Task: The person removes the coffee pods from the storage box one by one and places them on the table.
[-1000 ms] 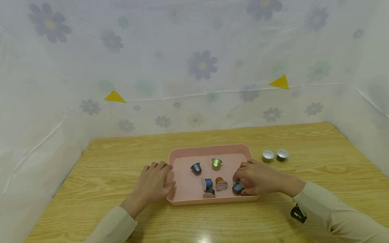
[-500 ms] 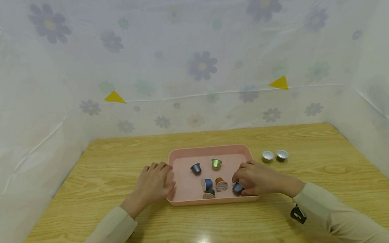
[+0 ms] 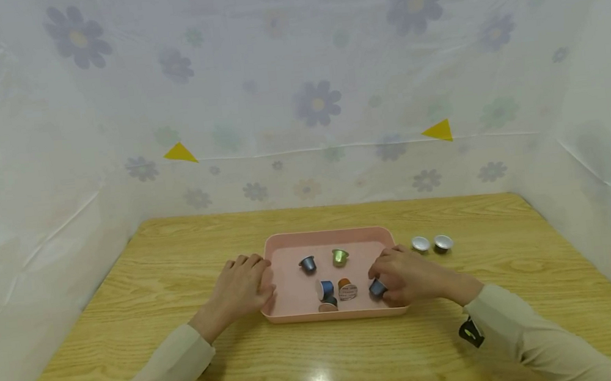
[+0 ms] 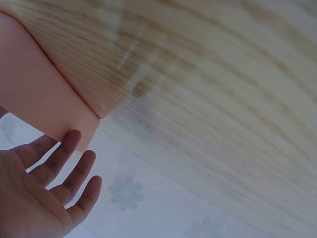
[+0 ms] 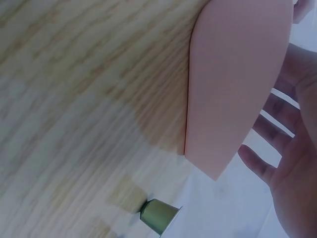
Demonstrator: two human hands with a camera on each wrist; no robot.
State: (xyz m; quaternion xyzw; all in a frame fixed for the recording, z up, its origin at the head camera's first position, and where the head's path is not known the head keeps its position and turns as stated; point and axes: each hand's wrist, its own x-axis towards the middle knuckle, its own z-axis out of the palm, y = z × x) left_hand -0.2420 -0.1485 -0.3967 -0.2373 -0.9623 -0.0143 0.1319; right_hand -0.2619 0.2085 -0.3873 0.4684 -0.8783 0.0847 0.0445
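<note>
A shallow pink tray lies in front of me, holding several coffee capsules. My right hand reaches over the tray's right rim and pinches a dark blue coffee capsule near the front right corner; in the right wrist view the tray wall hides it. My left hand rests at the left rim with loosely bent fingers, one fingertip against the tray wall in the left wrist view. Inside lie a grey-blue capsule, a green capsule, a blue capsule, an orange capsule and a dark teal capsule.
Right of the tray, two capsules stand lid up on the wooden table: a left one and a right one. The right wrist view shows a green capsule on the table. White flowered sheeting surrounds the table.
My right hand has shifted slightly right and up in the head view, and the dark blue capsule has moved with it. The left hand, tray and other capsules have stayed put.
</note>
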